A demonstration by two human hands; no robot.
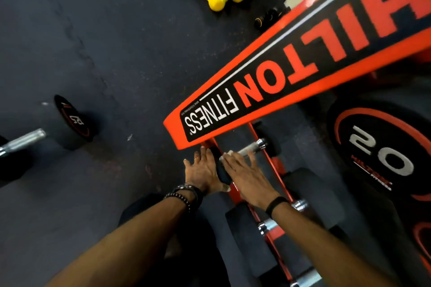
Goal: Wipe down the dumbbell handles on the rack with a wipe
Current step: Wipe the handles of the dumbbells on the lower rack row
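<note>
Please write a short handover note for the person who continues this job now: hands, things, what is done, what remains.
Left hand: open, resting on a black dumbbell head low on the rack.
Right hand: fingers straight, pressing the white wipe against that dumbbell's handle.
Done: cannot tell which handles are clean.
Left: this handle, probably the nearer handles. One dumbbell lies on the floor.

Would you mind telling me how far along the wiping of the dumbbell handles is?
Nothing shows as finished. In hand: the right hand presses a white wipe on a racked dumbbell's handle, while the left hand rests on its black end. The nearer handles remain.
</note>
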